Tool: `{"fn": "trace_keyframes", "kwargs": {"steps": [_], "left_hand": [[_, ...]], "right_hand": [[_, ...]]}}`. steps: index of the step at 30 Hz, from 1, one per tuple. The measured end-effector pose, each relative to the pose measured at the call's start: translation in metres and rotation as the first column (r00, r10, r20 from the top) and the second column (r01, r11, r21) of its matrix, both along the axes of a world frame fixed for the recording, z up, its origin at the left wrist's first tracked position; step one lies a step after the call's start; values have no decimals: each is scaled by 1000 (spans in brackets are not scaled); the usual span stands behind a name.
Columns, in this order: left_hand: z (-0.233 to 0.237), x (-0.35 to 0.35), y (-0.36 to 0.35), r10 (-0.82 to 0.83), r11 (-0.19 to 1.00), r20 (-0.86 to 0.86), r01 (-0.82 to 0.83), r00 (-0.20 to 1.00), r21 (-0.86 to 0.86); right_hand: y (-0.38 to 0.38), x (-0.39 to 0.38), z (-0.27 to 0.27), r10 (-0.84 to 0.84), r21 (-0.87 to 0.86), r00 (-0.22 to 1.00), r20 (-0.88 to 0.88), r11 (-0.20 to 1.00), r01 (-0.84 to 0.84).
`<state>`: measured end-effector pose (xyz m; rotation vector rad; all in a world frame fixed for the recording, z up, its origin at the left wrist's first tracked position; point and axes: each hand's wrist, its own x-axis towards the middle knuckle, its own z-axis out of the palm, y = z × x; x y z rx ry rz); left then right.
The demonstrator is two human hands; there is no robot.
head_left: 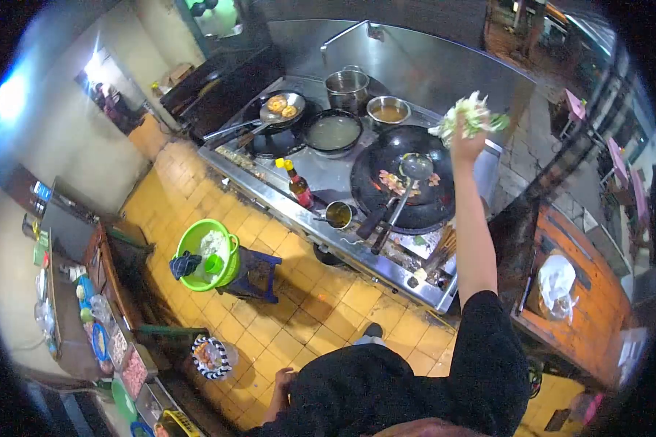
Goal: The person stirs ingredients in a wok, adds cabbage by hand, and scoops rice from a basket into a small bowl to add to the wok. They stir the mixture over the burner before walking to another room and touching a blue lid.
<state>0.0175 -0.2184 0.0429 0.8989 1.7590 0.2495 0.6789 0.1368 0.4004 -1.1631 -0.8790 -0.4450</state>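
Note:
My right hand is raised on an outstretched arm at the back right of the stove. It is closed around a bunch of shredded cabbage, pale with some green leaf. Below and to the left sits a large black wok with pieces of meat inside. A ladle rests in the wok, its handle over the near rim. My left hand hangs low beside my body, away from the stove. Its fingers are too small and partly hidden to read.
A strainer with fried pieces, a pan of liquid, a steel pot and a sauce bottle stand on the stove. A green basket sits on a blue stool. At right is a wooden table.

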Motion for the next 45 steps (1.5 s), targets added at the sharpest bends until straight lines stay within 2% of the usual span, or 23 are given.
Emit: {"fn": "trace_keyframes", "kwargs": {"steps": [2, 3, 4, 7, 8, 10, 11, 12, 14, 16, 17, 18, 19, 22, 26, 28, 31, 33, 36, 38, 40, 42, 45], "left_hand": [[-18, -22, -29, 160, 987, 87, -158, 983, -31], [-6, -21, -33, -4, 997, -179, -11, 984, -82], [0, -23, -44, 22, 995, -188, -39, 982, -90], [-17, -16, -67, 124, 992, -293, -128, 948, 5], [-46, -25, -75, -168, 978, -427, 204, 889, 41], [-48, -33, -94, -408, 911, -426, 393, 807, -127], [-33, -28, -86, -319, 948, -345, 289, 883, -137], [-6, -18, -71, -212, 972, -269, 175, 940, -155], [22, -10, -40, 108, 980, -131, -128, 985, -152], [-2, -23, -9, 619, 784, 91, -608, 780, -124], [-25, -45, 11, 410, 912, 69, -410, 909, -13], [-1, -45, 46, 529, 848, 14, -529, 848, -28], [-10, -57, 75, 652, 750, 165, -662, 740, 5], [-10, -98, 184, 523, 829, -135, -465, 842, 310], [22, -134, 305, 528, 764, -235, -337, 816, 551], [20, -148, 349, 541, 724, -142, -373, 829, 581], [5, -167, 413, 546, 771, -93, -456, 833, 444], [-14, -174, 444, 492, 825, -110, -423, 863, 376], [-48, -184, 478, 516, 835, -69, -483, 854, 264], [-67, -183, 484, 472, 876, -174, -436, 864, 207], [-96, -185, 480, 385, 914, -223, -336, 896, 226], [-124, -187, 475, 237, 970, -195, -222, 952, 95], [-84, -181, 463, 246, 961, -179, -215, 953, 177]], "right_hand": [[44, 21, -85, -47, -542, 968, 246, 822, 177], [39, 10, -110, 98, -769, 945, 312, 610, 191], [26, -5, -140, 256, -911, 909, 328, 341, 233], [36, 5, -196, 259, -945, 932, 252, 275, 179], [40, 19, -222, 302, -857, 893, 334, 492, 154], [20, -20, -159, 142, -931, 982, 122, 359, 64], [43, 13, -218, 189, -805, 982, 22, 585, -95], [28, -16, -175, 216, -892, 944, 248, 432, 135], [41, 22, -213, 393, -747, 647, 654, 467, 472], [16, -32, -140, 387, -953, 895, 223, 278, 117], [15, -45, -123, 367, -950, 899, 240, 278, 140], [14, -52, -114, 345, -949, 904, 252, 271, 162], [14, -52, -110, 362, -951, 919, 154, 308, 38], [4, -82, -91, 461, -824, 886, 48, 519, -225], [-18, -165, -69, 348, -738, 936, 59, 647, -194], [-21, -213, -53, 281, -830, 938, -203, 459, -317], [-10, -226, -67, 360, -899, 925, -125, 353, -259], [-9, -279, -43, 359, -954, 911, -205, 133, -267], [5, -298, -35, 413, -1000, 911, -18, -4, -18], [18, -309, -38, 471, -999, 882, 28, 36, 13], [39, -337, -41, 445, -985, 879, -170, -59, -161], [65, -361, -56, 566, -988, 814, -131, -145, -58], [102, -432, -80, 661, -937, 667, -343, -289, -195]]}}
